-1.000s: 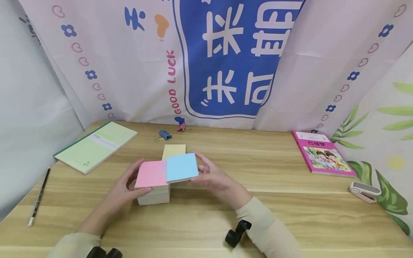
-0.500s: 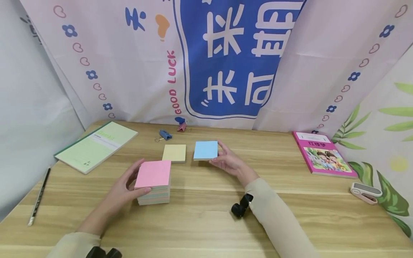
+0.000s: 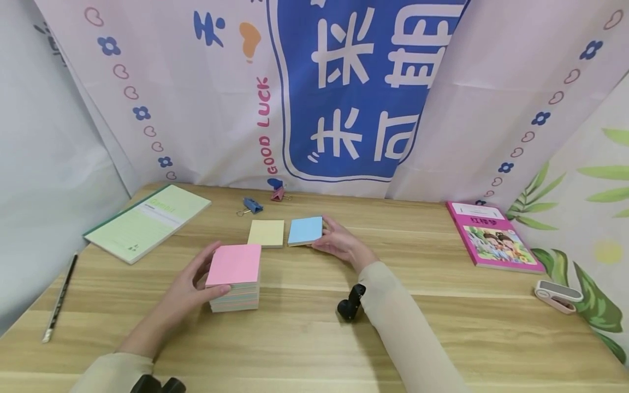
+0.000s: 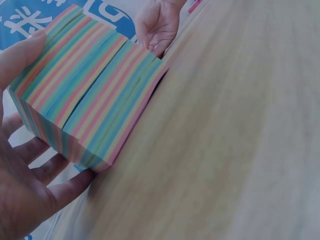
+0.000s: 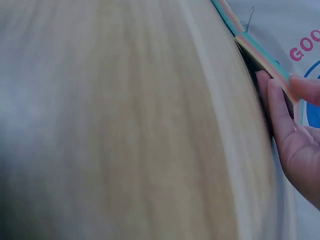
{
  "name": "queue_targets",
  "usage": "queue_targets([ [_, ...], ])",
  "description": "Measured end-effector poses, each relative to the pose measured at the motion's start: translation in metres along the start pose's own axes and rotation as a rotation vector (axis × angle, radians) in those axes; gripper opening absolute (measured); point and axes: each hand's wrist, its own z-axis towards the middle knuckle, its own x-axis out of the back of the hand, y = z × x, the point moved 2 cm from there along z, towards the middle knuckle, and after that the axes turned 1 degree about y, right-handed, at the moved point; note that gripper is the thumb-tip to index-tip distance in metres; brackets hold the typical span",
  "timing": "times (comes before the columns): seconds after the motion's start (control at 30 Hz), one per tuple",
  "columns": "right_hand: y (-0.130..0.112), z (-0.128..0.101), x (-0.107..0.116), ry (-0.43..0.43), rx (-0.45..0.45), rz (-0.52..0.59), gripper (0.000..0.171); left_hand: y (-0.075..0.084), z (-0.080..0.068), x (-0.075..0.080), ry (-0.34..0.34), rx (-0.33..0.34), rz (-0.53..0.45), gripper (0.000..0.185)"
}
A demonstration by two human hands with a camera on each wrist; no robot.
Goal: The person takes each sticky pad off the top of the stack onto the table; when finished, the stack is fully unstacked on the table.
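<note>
A tall stack of sticky notes (image 3: 235,265) with a pink top sheet stands on the table. My left hand (image 3: 189,284) grips it from its left side, thumb at the front; its striped multicoloured edges (image 4: 95,90) show in the left wrist view. Behind it lies a low yellow-topped sticky note pad (image 3: 266,233). My right hand (image 3: 344,240) pinches a thin blue-topped sticky note pad (image 3: 305,230) by its right side, just right of the yellow one. In the right wrist view the held pad (image 5: 267,60) is tilted, its near edge raised off the wood over my fingers.
A blue binder clip (image 3: 253,205) and a pink binder clip (image 3: 278,194) lie at the back. A green notebook (image 3: 147,222) and a pencil (image 3: 61,299) are at left. A pink book (image 3: 493,236) and a small white-and-pink device (image 3: 558,295) are at right.
My right hand has carried the blue-topped pad from against the pink stack to the far right, then down and slightly left beside the yellow pad. The left hand has stayed on the stack.
</note>
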Motion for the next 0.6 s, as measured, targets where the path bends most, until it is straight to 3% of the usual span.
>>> queue_targets([
  [0.43, -0.015, -0.022, 0.011, 0.054, -0.018, -0.111, 0.067, 0.002, -0.001, 0.000, -0.001, -0.007, 0.005, 0.080],
  [0.6, -0.024, -0.035, 0.011, -0.016, 0.008, -0.083, 0.065, 0.002, 0.000, -0.001, -0.006, -0.003, 0.009, 0.081],
])
